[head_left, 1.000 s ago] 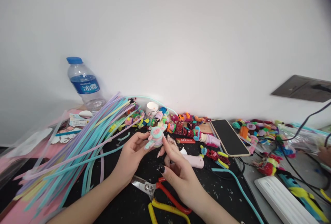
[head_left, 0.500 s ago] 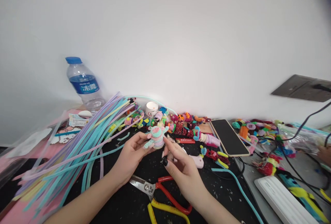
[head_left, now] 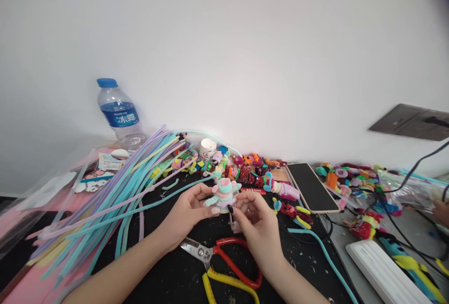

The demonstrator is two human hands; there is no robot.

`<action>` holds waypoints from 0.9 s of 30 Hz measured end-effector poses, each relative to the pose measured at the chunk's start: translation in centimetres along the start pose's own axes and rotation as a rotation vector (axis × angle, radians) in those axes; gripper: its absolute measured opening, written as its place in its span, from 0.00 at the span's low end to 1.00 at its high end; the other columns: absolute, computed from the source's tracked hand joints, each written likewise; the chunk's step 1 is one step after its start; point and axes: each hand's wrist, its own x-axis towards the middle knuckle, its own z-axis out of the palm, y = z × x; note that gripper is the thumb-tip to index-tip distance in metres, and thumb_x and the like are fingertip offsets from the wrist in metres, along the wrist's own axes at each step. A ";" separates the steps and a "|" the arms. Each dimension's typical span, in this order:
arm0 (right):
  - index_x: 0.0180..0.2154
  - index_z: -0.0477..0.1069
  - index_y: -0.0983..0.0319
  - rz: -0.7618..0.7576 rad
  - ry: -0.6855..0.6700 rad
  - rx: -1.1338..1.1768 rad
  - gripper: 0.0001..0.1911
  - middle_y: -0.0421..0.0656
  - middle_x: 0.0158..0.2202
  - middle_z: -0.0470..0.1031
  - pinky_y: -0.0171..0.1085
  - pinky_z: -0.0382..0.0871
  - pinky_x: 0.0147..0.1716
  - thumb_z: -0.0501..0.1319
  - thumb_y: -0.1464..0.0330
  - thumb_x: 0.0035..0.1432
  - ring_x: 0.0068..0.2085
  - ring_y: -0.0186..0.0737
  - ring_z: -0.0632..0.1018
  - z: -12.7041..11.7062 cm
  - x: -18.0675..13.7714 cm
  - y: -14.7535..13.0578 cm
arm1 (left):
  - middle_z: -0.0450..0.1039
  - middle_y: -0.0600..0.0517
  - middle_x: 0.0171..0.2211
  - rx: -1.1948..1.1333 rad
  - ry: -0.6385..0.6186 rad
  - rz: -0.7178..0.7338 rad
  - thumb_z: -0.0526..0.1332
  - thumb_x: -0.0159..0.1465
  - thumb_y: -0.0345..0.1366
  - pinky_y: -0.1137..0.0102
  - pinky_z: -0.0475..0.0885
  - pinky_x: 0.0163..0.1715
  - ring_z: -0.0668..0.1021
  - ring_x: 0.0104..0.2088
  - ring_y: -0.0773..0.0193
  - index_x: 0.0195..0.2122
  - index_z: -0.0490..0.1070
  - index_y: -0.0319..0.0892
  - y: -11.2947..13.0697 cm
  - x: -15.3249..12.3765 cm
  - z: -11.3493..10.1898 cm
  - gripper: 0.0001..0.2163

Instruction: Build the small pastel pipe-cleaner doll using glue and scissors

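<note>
A small pipe-cleaner figure (head_left: 225,191) in pastel pink, mint and lilac stands upright between my two hands, above the black mat. My left hand (head_left: 191,208) grips its lower left side, thumb in front. On the other side, my right hand (head_left: 255,211) pinches the figure's lower right edge with thumb and fingers. Below them lie scissors (head_left: 206,253) with one red and one yellow handle, blades pointing up-left. Partly hidden behind my right hand is a pale pink object (head_left: 235,226) that I cannot make out.
Long pastel pipe cleaners (head_left: 115,206) fan out at the left, before a water bottle (head_left: 122,114). Several finished figures (head_left: 249,175) line the wall near a paper cup (head_left: 208,148). A phone (head_left: 312,187), cables and a white power bank (head_left: 387,271) lie right. Another person's hand (head_left: 441,211) shows at the far right.
Both hands have shifted slightly right with the figure and turned it more upright. My right thumb has come up against its lower front; the view has swung a little left.
</note>
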 end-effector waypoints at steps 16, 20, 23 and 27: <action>0.31 0.68 0.61 -0.160 0.117 -0.385 0.05 0.40 0.26 0.71 0.33 0.65 0.24 0.57 0.67 0.57 0.24 0.35 0.71 -2.0 1.6 0.6 | 0.76 0.51 0.40 -0.104 0.201 0.012 0.68 0.52 0.33 0.71 0.74 0.39 0.78 0.38 0.65 0.38 0.72 0.42 0.0 0.7 -0.9 0.13; 0.31 0.70 0.61 -0.261 0.082 -0.779 0.05 0.42 0.27 0.74 0.35 0.66 0.27 0.56 0.69 0.57 0.27 0.39 0.74 -4.2 2.7 1.2 | 0.76 0.51 0.39 -0.120 0.222 0.025 0.68 0.52 0.32 0.72 0.74 0.39 0.78 0.37 0.66 0.38 0.72 0.42 0.1 0.8 -1.1 0.12; 0.37 0.72 0.62 -0.279 0.059 -0.848 0.08 0.46 0.35 0.77 0.40 0.68 0.34 0.54 0.70 0.58 0.36 0.45 0.77 -5.3 2.9 1.7 | 0.76 0.52 0.40 -0.134 0.207 0.026 0.68 0.52 0.32 0.71 0.74 0.39 0.77 0.38 0.66 0.38 0.72 0.43 0.0 0.8 -1.1 0.12; 0.45 0.69 0.62 -0.317 -0.018 -0.848 0.13 0.48 0.42 0.75 0.41 0.67 0.42 0.52 0.72 0.60 0.43 0.45 0.75 -6.0 2.4 1.4 | 0.75 0.51 0.42 -0.123 0.204 0.031 0.68 0.51 0.31 0.70 0.73 0.41 0.77 0.41 0.64 0.39 0.72 0.43 -0.1 0.7 -1.0 0.14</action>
